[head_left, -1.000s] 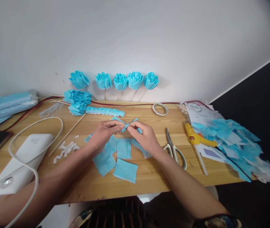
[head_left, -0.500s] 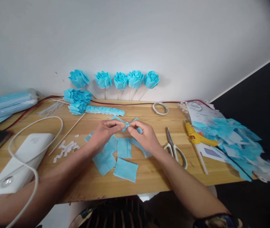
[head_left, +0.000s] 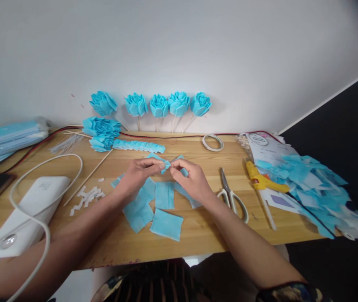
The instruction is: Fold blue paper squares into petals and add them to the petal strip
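My left hand (head_left: pixel 138 174) and my right hand (head_left: pixel 190 178) meet over the middle of the wooden table (head_left: pixel 198 235). Both pinch a small folded blue fabric piece (head_left: pixel 166 164) between thumb and fingers, its ends fanning out to either side. Under the hands lie several flat blue fabric squares (head_left: pixel 165 224). A strip of folded blue pieces (head_left: pixel 138 146) lies just behind the hands.
Blue fabric roses on sticks (head_left: pixel 158 105) lean on the wall. Scissors (head_left: pixel 232 197), a yellow glue gun (head_left: pixel 262 181) and a tape ring (head_left: pixel 212 143) lie to the right, beside a heap of blue scraps (head_left: pixel 307 184). A white device with cable (head_left: pixel 29 214) and white snippets (head_left: pixel 86 197) sit left.
The hands stay almost in place, still working the folded blue piece; the view has shifted very slightly.
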Action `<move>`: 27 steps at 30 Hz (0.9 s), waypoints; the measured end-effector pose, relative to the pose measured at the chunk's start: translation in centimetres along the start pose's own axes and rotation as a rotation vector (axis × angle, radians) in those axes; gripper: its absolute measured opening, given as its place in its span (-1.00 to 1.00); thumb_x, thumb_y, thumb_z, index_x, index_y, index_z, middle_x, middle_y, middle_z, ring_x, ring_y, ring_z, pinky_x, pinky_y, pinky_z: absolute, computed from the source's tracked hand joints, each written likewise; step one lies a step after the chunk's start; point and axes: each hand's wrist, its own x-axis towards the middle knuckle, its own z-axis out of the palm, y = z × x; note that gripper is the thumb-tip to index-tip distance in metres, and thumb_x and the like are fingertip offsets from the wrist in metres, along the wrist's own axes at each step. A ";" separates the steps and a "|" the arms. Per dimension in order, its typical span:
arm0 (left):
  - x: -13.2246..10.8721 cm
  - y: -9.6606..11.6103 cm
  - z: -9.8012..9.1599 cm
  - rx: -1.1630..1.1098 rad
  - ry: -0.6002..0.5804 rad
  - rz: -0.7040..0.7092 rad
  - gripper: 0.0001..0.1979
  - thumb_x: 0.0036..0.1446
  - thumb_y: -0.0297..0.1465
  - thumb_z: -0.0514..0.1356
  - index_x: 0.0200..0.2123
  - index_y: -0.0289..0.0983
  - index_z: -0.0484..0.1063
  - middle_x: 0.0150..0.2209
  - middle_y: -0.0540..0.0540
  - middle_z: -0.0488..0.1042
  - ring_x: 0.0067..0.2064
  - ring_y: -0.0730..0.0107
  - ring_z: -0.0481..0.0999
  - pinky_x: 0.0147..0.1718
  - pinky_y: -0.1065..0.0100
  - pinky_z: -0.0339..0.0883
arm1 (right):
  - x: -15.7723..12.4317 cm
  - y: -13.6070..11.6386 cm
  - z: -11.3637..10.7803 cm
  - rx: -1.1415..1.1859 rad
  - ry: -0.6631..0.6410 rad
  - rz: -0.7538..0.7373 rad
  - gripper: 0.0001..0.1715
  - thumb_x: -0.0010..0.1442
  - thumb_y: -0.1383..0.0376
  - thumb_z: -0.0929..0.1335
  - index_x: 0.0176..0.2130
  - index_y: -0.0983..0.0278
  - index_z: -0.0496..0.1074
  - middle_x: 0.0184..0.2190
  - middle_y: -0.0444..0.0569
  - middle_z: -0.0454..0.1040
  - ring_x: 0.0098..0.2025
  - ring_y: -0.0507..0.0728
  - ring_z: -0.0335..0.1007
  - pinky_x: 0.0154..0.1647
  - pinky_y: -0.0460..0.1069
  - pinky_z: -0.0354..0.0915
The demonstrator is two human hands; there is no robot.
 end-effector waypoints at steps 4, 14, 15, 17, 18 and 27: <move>0.0 0.1 0.0 0.006 0.023 -0.009 -0.86 -0.07 -0.28 0.33 -0.49 -0.23 0.57 -0.46 0.00 0.51 -0.36 0.40 0.40 -0.28 0.37 0.25 | 0.0 0.0 0.0 0.003 0.012 0.004 -0.86 0.13 0.32 0.29 -0.41 0.26 0.44 -0.49 -0.15 0.43 -0.40 0.02 0.32 -0.30 -0.08 0.24; 0.1 -0.1 -0.1 0.010 -0.012 0.032 -0.88 -0.06 -0.30 0.34 -0.48 -0.22 0.59 -0.41 0.00 0.56 -0.31 0.37 0.45 -0.20 0.35 0.27 | 0.0 -0.2 0.2 0.033 0.016 0.013 -0.89 0.11 0.30 0.34 -0.45 0.25 0.40 -0.52 -0.19 0.39 -0.43 0.01 0.29 -0.33 -0.09 0.24; 0.1 -0.1 -0.1 0.002 -0.011 0.022 -0.89 -0.06 -0.30 0.34 -0.48 -0.22 0.59 -0.42 0.01 0.55 -0.32 0.39 0.44 -0.21 0.36 0.27 | 0.0 -0.1 0.2 0.032 0.014 0.010 -0.90 0.11 0.30 0.34 -0.44 0.25 0.40 -0.52 -0.19 0.39 -0.43 0.01 0.28 -0.33 -0.09 0.23; 0.1 -0.2 -0.1 -0.017 -0.008 0.001 -0.89 -0.06 -0.30 0.34 -0.48 -0.22 0.59 -0.43 0.01 0.54 -0.33 0.41 0.43 -0.23 0.38 0.26 | 0.0 -0.1 0.2 0.032 0.010 0.006 -0.90 0.11 0.31 0.34 -0.43 0.25 0.40 -0.51 -0.19 0.40 -0.43 0.00 0.28 -0.33 -0.09 0.23; 0.1 -0.2 -0.1 -0.025 -0.005 -0.007 -0.88 -0.07 -0.30 0.34 -0.49 -0.22 0.59 -0.43 0.02 0.54 -0.34 0.42 0.42 -0.24 0.38 0.25 | 0.0 -0.1 0.2 0.031 0.010 0.004 -0.90 0.11 0.31 0.34 -0.43 0.26 0.40 -0.51 -0.19 0.39 -0.43 0.00 0.28 -0.33 -0.09 0.23; 0.2 -0.4 -0.1 -0.031 0.008 -0.017 -0.86 -0.10 -0.28 0.36 -0.49 -0.24 0.58 -0.44 -0.01 0.53 -0.36 0.41 0.39 -0.30 0.38 0.23 | 0.0 0.1 0.2 0.040 0.005 0.004 -0.91 0.12 0.30 0.35 -0.42 0.26 0.44 -0.49 -0.17 0.43 -0.41 0.01 0.31 -0.30 -0.08 0.25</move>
